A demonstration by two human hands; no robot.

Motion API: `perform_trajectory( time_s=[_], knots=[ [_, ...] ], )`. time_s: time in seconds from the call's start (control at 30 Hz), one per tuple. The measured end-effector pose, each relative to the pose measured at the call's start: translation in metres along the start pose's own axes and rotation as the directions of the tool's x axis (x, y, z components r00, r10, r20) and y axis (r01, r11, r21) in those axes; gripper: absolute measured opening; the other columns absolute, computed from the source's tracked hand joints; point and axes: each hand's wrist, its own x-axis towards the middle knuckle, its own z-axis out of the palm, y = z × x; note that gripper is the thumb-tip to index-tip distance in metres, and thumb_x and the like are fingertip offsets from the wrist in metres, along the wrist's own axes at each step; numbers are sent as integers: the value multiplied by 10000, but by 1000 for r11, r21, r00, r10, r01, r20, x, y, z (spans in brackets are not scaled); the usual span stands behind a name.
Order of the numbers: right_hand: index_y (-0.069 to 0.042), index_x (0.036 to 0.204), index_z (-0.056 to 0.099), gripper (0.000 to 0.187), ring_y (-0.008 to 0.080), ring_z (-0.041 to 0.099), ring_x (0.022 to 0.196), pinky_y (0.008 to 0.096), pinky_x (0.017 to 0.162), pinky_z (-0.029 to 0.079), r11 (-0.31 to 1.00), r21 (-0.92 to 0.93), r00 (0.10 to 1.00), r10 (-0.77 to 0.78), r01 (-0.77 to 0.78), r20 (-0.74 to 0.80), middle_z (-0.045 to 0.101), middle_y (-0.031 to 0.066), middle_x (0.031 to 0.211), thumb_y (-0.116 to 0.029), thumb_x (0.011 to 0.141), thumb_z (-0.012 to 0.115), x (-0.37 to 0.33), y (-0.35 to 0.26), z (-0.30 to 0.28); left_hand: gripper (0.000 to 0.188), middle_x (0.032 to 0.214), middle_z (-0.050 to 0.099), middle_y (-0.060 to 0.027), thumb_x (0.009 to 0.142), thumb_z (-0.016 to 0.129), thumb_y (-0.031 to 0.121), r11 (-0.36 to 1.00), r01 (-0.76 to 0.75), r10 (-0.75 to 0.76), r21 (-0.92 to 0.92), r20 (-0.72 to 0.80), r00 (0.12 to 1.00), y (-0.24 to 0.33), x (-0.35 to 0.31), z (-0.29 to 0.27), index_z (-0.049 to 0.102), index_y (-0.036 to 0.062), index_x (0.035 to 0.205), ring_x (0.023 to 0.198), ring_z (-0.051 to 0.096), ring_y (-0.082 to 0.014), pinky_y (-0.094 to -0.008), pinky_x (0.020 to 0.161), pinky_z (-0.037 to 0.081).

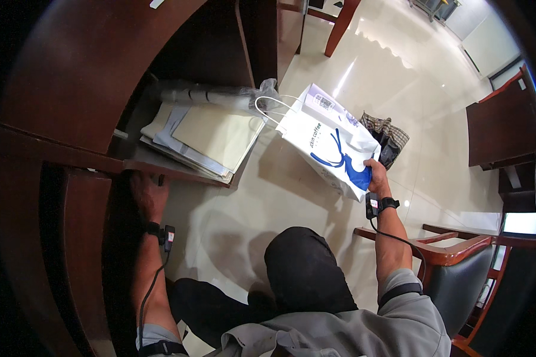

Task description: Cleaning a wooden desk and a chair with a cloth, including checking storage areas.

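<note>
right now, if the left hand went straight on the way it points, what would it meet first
Most likely the wooden edge of the open drawer, just ahead of the left hand; they may already touch, as depth is unclear. The papers lie beyond that edge.

Floor (423, 116): glossy cream tile, thin joints, bright light streaks (345, 77) reflected toward the top. Left: big dark-brown wood desk (71, 89), slatted wood (83, 238) below it, kind unclear. Lower right: chair (461, 285), black padded back, reddish-brown wood arms. Far right: second brown desk (497, 134). Top: reddish wood leg (342, 27). Upper right corner: pale wall (491, 44).
</note>
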Motion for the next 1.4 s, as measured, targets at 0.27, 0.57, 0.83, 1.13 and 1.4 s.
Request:
perform_trajectory(
  time_s=[0.27,0.57,0.83,1.13,1.4],
  knots=[
    [28,1071,628,324,214,665,825,336,791,565,999,-24,998,23,-21,66,674,93,953,-41,755,620,-20,10,6,429,1025,557,-195,796,752,275,998,-19,23,63,-55,998,-3,-1,6,557,24,1084,973,523,-416,-522,853,451],
    [32,1164,555,361,282,683,931,409,873,578,950,281,991,-121,134,-62,667,132,1066,-94,826,554,-51,-10,7,553,1115,545,-223,790,763,345,996,5,-4,90,-10,1000,-15,-3,16,547,6,1170,1070,507,-438,-535,916,452],
    [88,1073,592,332,194,626,866,319,759,495,862,-81,731,-471,501,-494,651,109,1000,-113,813,634,-17,-7,33,576,1163,546,-240,802,749,373,994,42,-43,99,3,999,-16,-8,17,553,7,1203,1090,500,-449,-532,929,449],
    [157,1032,625,518,272,656,861,381,797,508,774,-614,781,-475,153,-404,691,208,1001,-268,753,728,28,17,31,562,1177,545,-255,811,724,356,998,64,-64,6,112,992,-17,-1,13,538,5,1209,1102,498,-470,-544,948,432],
    [99,966,660,358,185,617,736,348,662,490,616,-683,646,-713,392,-272,691,111,884,-204,775,671,36,-35,60,624,1201,539,-271,787,738,326,998,-18,19,57,-15,1000,-19,-7,20,510,-22,1252,1096,503,-471,-542,941,438]
  ],
)
